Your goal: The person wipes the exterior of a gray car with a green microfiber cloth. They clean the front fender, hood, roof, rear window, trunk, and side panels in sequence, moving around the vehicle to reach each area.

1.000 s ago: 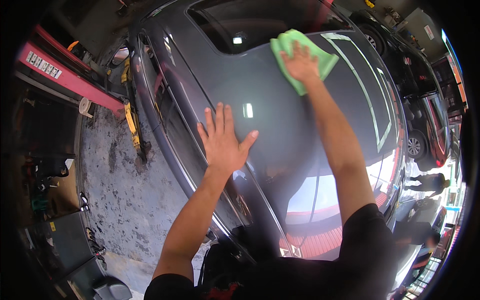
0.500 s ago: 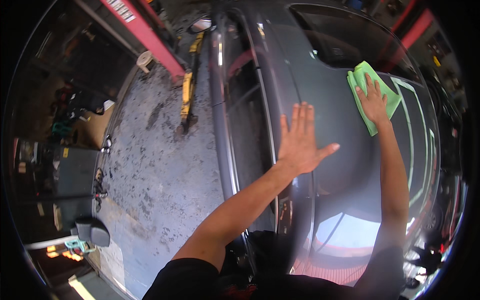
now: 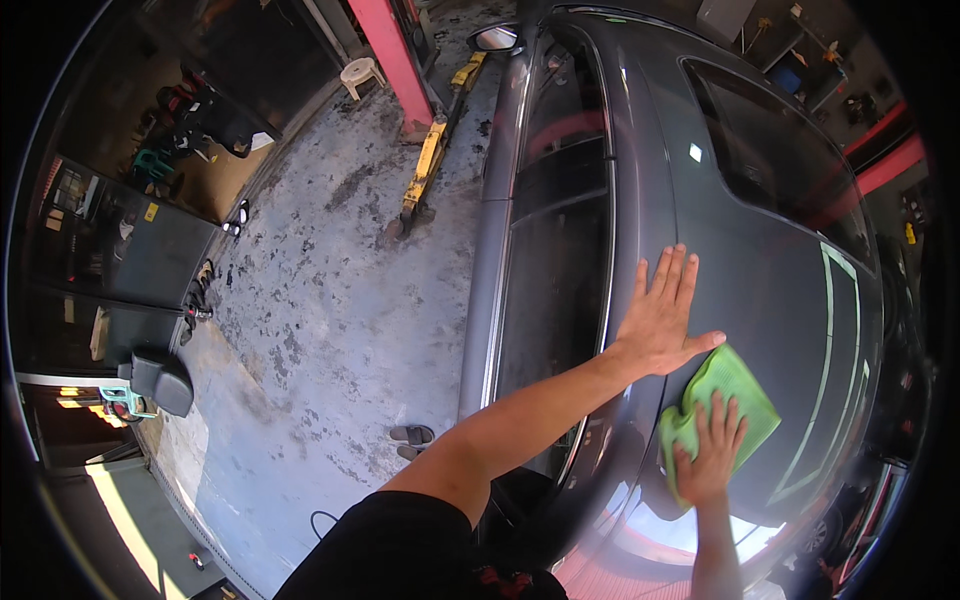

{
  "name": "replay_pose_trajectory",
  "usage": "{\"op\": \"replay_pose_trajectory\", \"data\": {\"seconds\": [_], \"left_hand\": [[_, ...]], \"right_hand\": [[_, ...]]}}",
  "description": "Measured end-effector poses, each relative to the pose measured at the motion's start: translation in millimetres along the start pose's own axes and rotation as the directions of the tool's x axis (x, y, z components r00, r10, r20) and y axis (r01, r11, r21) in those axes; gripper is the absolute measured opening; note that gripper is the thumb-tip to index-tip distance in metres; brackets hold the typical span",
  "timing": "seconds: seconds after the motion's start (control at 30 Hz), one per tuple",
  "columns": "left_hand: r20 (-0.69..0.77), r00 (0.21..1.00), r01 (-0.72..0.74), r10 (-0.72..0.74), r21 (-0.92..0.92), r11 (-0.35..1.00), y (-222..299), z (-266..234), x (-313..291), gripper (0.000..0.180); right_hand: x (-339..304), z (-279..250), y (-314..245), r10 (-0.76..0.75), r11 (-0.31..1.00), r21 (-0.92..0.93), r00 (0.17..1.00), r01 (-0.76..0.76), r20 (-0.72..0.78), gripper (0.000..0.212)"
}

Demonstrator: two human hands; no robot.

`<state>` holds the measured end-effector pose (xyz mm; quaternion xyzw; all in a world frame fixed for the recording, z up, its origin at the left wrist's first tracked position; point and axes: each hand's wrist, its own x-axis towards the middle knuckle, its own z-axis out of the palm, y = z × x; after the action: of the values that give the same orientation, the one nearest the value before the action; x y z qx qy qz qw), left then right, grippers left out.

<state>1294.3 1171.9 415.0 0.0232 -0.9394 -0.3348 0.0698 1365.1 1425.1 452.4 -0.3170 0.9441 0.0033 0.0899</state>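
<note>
A dark grey car roof (image 3: 740, 235) lies under both of my hands. My left hand (image 3: 660, 318) rests flat near its left edge, fingers stretched forward, thumb out to the right, holding nothing. Just right of and nearer than it, a folded green microfiber cloth (image 3: 750, 395) lies against the paint. My right hand (image 3: 710, 450) presses on top of the cloth with flat, spread fingers. What is under the cloth is hidden. Pale green tape strips (image 3: 828, 320) outline a long shape to the right of the cloth.
Dark roof glass (image 3: 775, 150) lies ahead; side windows (image 3: 556, 290) run along the left. On the worn floor (image 3: 330, 300) stand a red post (image 3: 392, 65), a yellow lift arm (image 3: 427, 165) and a stool (image 3: 361, 75). Sandals (image 3: 410, 437) lie beside the car.
My right hand and the cloth have come back toward me and left along the roof. The view has shifted. My left hand stays flat on the roof and is now close to the cloth.
</note>
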Motion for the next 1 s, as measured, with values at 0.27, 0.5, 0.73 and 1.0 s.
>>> {"op": "replay_pose_trajectory", "data": {"seconds": [0.27,0.5,0.73,1.0], "left_hand": [[0.014,1.000,0.024,-0.023,-0.034,0.999,2,-9,-3,0.118],[-0.055,0.998,0.025,-0.027,-0.046,0.999,1,-7,-5,0.121],[-0.097,0.995,0.018,-0.011,0.070,0.997,-3,9,1,0.108],[-0.197,0.980,0.009,0.000,0.044,0.999,-13,16,11,0.092]], "right_hand": [[339,-40,-1,0.117,0.993,0.021,0.947,-0.116,-0.298,0.073],[145,13,-22,-0.015,0.969,-0.242,0.971,-0.045,-0.240,0.055],[-188,86,-88,0.191,0.980,0.089,0.961,-0.176,-0.201,0.077],[95,-18,-35,0.354,0.935,0.104,0.905,-0.339,-0.235,0.064]]}}
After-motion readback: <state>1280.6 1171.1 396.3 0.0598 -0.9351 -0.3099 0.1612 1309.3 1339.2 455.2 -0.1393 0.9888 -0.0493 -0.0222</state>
